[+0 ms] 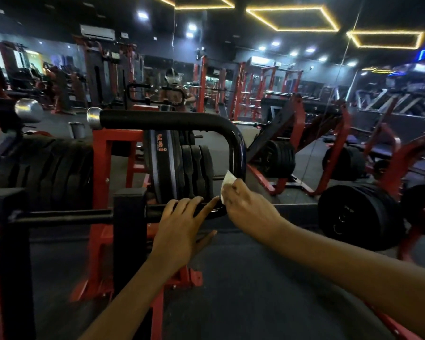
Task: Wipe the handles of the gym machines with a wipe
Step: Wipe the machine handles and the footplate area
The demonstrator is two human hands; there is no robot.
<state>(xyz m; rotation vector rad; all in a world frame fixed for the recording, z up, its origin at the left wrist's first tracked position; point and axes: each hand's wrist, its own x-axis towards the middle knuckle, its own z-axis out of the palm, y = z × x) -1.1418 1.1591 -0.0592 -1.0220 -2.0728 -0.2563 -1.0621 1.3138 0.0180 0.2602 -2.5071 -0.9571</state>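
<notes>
Centrally, right hand [245, 207] grip pinched small white wipe [227, 185] against lower bend of curved black tubular handle [238, 153] | left hand [179, 224] rested flat-fingered on lower bar | wipe judged light, limp, best pinched bunched; handle rigid.

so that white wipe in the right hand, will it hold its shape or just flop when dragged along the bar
Probably floppy: the wipe looks thin and folds where the right hand pinches it. Likely very light, so it may bunch against the black handle unless pressed flat.
</notes>
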